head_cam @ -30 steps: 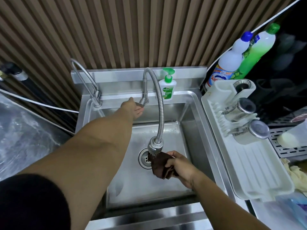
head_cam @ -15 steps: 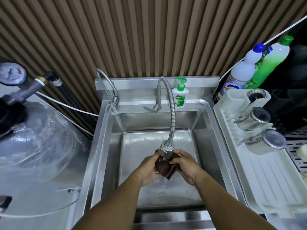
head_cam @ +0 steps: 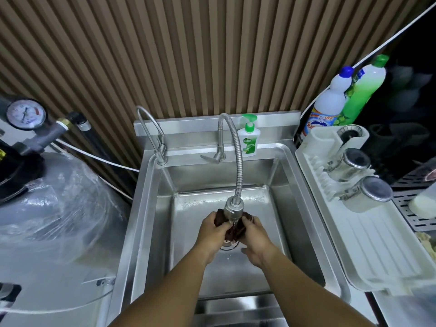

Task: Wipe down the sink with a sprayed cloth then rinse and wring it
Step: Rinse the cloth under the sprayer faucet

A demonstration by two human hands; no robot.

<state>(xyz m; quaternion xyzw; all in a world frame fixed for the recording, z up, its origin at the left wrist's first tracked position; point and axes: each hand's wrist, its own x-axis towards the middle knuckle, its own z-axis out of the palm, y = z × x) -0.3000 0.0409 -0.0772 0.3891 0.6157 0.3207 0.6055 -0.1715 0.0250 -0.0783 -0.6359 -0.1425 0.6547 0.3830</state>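
Steel sink (head_cam: 151,208), flexible faucet (head_cam: 237,161) arcing down over the basin, spray head running. Left hand (head_cam: 213,232) and right hand (head_cam: 256,234) both clamp the dark brown cloth (head_cam: 233,228) directly under the spray head, fingers (head_cam: 220,224) curled closed around it, above the drain.

The soap pump bottle (head_cam: 248,140) on the ledge behind the sink carries the brand "Dettol" on its label; the smaller print under it is too fine to read. The white bottle (head_cam: 328,107) with a blue cap shows "999" and the letters "Su", the rest hidden.
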